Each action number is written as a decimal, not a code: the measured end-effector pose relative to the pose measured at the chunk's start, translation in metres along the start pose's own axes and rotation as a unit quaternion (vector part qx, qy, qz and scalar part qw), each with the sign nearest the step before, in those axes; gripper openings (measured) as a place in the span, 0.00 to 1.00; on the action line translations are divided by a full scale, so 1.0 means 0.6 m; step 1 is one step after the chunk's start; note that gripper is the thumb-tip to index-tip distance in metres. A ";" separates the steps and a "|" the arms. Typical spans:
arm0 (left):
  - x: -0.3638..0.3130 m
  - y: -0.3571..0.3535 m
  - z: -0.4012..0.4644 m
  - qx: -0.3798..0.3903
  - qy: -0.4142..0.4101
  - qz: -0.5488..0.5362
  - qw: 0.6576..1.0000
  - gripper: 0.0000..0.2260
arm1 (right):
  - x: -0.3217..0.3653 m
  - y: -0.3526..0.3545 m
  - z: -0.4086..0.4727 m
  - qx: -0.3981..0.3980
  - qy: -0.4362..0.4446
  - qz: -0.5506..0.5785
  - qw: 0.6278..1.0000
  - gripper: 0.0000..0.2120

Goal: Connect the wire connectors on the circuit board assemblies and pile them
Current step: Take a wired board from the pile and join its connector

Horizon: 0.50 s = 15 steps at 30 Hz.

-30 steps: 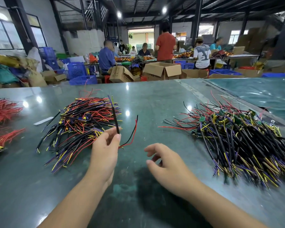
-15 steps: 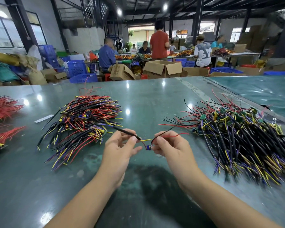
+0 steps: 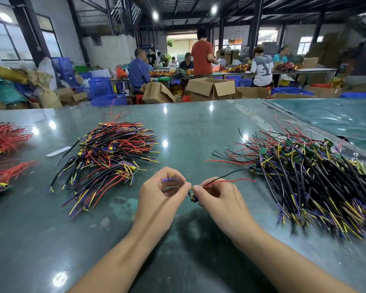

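Note:
My left hand (image 3: 163, 193) and my right hand (image 3: 220, 197) meet over the middle of the green table (image 3: 188, 127). Both pinch one wire assembly (image 3: 193, 196) between thumb and fingertips. A small dark connector with a blue part hangs at the join. The left hand's curled fingers hold a purple and yellow wire end. From the right hand a black wire and a red wire (image 3: 237, 181) run off to the right. A pile of wired assemblies (image 3: 112, 153) lies to the left. A larger pile with green circuit boards (image 3: 309, 174) lies to the right.
Bundles of red wires (image 3: 4, 138) lie at the table's left edge, and a white strip (image 3: 58, 151) sits near the left pile. A second table (image 3: 330, 119) adjoins at the right. Beyond the far edge are cardboard boxes (image 3: 209, 88), blue crates and several people working.
One second ago only my left hand held wires, upright. My right hand came in and took the other end. Both hands have since drawn close together at the connector.

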<state>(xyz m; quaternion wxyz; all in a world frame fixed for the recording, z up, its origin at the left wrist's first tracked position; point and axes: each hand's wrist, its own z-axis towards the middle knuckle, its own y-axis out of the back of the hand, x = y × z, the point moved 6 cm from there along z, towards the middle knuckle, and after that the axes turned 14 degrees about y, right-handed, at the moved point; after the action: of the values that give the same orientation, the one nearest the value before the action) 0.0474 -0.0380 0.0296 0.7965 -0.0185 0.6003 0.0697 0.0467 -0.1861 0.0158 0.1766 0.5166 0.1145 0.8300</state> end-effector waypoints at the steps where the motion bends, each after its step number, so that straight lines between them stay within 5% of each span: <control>1: -0.001 0.000 -0.001 0.001 -0.007 0.001 1.000 0.09 | 0.002 0.000 0.000 0.005 0.001 0.003 1.000 0.10; 7: 0.001 0.003 0.005 -0.010 -0.006 0.026 1.000 0.01 | 0.008 0.006 0.000 -0.030 0.018 0.020 0.999 0.04; 10: 0.007 0.002 0.006 -0.003 0.007 0.045 0.999 0.05 | 0.003 0.014 -0.001 -0.068 0.004 0.068 0.995 0.03; 15: 0.020 0.000 0.009 -0.005 0.118 -0.095 0.988 0.07 | 0.001 0.014 0.002 -0.115 -0.035 0.263 0.957 0.10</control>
<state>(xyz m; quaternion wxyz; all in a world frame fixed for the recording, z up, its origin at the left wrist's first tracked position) 0.0560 -0.0364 0.0195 0.7233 -0.0878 0.6849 -0.0059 0.0464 -0.1935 0.0198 0.0142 0.5330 -0.1277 0.8363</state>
